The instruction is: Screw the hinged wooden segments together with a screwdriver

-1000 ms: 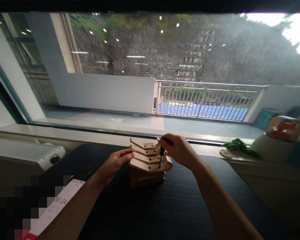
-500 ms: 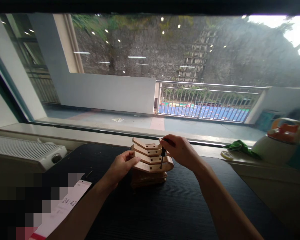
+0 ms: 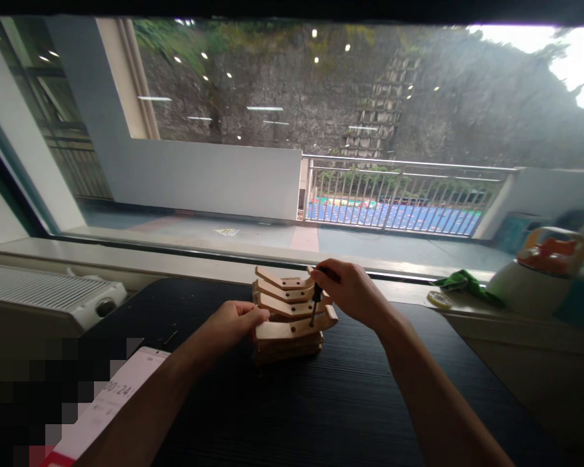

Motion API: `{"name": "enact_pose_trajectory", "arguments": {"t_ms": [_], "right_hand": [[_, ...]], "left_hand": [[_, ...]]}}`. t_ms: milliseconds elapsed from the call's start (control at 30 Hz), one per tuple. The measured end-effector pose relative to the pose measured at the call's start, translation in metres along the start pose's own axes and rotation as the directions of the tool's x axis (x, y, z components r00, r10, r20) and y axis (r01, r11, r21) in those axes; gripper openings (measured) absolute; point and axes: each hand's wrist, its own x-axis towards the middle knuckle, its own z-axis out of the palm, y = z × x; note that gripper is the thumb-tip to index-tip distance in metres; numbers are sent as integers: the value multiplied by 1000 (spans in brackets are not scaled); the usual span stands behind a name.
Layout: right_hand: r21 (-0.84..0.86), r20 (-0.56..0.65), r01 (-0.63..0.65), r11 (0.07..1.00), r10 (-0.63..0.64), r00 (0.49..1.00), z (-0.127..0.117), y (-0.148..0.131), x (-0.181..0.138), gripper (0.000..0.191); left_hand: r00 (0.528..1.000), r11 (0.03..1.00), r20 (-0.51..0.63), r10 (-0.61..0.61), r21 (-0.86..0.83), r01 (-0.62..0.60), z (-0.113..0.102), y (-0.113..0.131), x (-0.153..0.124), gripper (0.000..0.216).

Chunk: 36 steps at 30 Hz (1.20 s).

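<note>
A wooden model (image 3: 288,314) of stacked, fanned plywood layers stands on the black table (image 3: 321,402). My left hand (image 3: 233,323) is curled against the model's left side, fingertips pinching a lower layer. My right hand (image 3: 353,292) is closed on a small black screwdriver (image 3: 315,301), which points down onto the right end of one layer. Both forearms reach in from below.
A phone (image 3: 109,402) with a lit white screen lies at the lower left of the table. A white radiator (image 3: 48,295) sits at left. On the sill at right are a green cloth (image 3: 464,282), a yellow disc (image 3: 438,299) and a white-orange appliance (image 3: 540,269). A window fills the back.
My left hand has slid down from the upper layers and closed on a lower layer. The lowest fanned layer has swung inward. My right hand with the screwdriver has barely moved.
</note>
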Motion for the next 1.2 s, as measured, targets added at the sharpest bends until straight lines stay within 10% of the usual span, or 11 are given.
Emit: {"name": "enact_pose_trajectory", "arguments": {"t_ms": [300,600,1200], "right_hand": [[1,16,-13,1000,13,1000,1,2,-1,28],[1,12,-2,1000,2,1000,1,0,0,28],[-101,1,-21,995,22,1000,-3,0,-2,26]], "left_hand": [[920,989,379,102,59,-134,-12,17,-18,59],[987,982,99,125,128,-137,0,0,-7,43],[985,985,77,157,-87,-150,8,-17,4,41]]}}
